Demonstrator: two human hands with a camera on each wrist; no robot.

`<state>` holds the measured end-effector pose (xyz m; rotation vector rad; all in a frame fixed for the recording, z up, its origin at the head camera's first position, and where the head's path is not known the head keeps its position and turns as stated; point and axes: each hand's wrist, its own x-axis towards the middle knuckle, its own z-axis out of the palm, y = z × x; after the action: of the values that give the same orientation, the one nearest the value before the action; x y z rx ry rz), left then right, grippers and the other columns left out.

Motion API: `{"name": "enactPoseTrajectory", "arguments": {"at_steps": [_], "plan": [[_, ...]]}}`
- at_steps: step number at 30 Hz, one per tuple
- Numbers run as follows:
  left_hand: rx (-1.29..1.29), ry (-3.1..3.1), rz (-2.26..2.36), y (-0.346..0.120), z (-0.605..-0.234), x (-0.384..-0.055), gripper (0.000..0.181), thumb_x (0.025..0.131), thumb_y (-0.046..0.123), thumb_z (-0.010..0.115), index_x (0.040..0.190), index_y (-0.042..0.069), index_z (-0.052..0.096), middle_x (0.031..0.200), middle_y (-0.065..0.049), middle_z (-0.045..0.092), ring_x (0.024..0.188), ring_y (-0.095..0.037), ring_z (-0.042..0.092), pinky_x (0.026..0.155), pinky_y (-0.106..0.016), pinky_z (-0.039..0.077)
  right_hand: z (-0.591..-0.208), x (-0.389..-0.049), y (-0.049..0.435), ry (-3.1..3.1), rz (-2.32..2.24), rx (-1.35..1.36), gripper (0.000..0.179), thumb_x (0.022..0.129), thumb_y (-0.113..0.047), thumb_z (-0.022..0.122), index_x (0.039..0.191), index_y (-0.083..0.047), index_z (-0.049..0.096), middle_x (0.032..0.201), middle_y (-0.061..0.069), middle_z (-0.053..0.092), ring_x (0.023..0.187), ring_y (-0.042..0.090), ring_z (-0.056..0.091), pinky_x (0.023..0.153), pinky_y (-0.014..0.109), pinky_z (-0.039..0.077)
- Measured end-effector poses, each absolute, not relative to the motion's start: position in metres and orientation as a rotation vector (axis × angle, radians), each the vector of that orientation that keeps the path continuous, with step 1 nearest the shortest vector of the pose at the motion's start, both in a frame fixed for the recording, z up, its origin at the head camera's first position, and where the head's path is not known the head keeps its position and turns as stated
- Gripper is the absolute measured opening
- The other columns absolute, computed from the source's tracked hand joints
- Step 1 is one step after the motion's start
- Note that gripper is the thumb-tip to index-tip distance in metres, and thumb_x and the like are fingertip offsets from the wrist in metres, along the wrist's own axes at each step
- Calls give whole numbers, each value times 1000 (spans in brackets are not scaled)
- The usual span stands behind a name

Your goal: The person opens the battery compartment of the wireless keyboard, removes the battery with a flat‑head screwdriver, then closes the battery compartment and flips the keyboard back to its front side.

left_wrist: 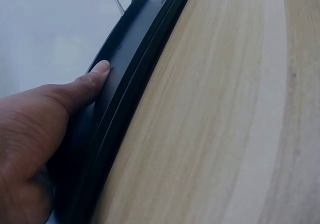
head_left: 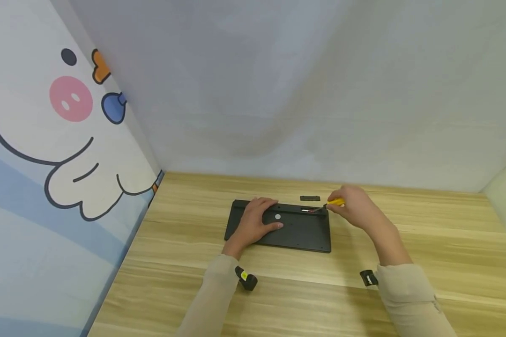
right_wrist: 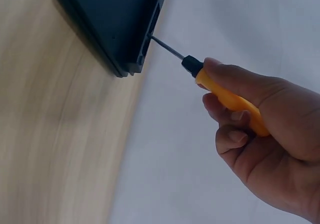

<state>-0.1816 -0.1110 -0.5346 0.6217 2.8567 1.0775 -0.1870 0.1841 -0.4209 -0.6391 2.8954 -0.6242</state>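
Note:
A black keyboard [head_left: 303, 234] lies face down on the wooden table, its underside up. Across its left part rests my left hand [head_left: 253, 225], fingers toward the far edge and thumb spread on the underside; the left wrist view shows that thumb [left_wrist: 92, 84] pressing flat. My right hand [head_left: 354, 206] grips a screwdriver [right_wrist: 227, 95] by its yellow handle, thumb along the side and fingers curled under. The thin metal shaft slants into the open battery slot [head_left: 307, 210] near the far right corner, where something white and red shows. Just behind the keyboard lies the small black battery cover [head_left: 309, 198].
The pale wooden table [head_left: 173, 281] ends at a whitish wall sheet [head_left: 320, 117] close behind the keyboard. A cartoon-printed panel [head_left: 21, 196] stands along the left edge. Black wrist cameras are strapped at both sleeves.

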Motion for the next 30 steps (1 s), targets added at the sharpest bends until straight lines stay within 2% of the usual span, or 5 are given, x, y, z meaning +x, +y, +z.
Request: {"name": "enactPoseTrajectory", "arguments": {"at_steps": [9, 16, 23, 30], "plan": [[611, 2857, 1076, -112, -536, -183, 70, 89, 41, 79, 149, 18, 53, 151, -7, 54, 147, -30, 45, 135, -48, 18, -402, -193, 160, 2807, -430, -583, 22, 97, -14, 69, 109, 4, 74, 113, 22, 74, 104, 39, 69, 91, 51, 60], [626, 2862, 1065, -112, -537, -184, 70, 88, 41, 79, 149, 18, 53, 150, -7, 54, 146, -29, 46, 135, -48, 18, -401, -195, 152, 2828, -377, -614, 17, 92, -11, 75, 99, 4, 72, 105, 20, 73, 96, 34, 69, 85, 47, 60], [634, 2868, 1070, -112, -538, -183, 70, 88, 41, 80, 149, 18, 53, 150, -7, 55, 145, -29, 47, 135, -48, 18, -414, -198, 170, 2808, -529, -568, 15, 92, -15, 75, 98, -1, 70, 106, 20, 72, 87, 29, 67, 78, 45, 58], [635, 2857, 1081, -112, -540, -183, 70, 89, 40, 79, 149, 18, 53, 150, -6, 55, 146, -28, 46, 135, -48, 18, -432, -195, 196, 2832, -705, -628, 11, 93, -18, 75, 96, -8, 71, 103, 15, 74, 95, 33, 69, 82, 50, 60]]}}
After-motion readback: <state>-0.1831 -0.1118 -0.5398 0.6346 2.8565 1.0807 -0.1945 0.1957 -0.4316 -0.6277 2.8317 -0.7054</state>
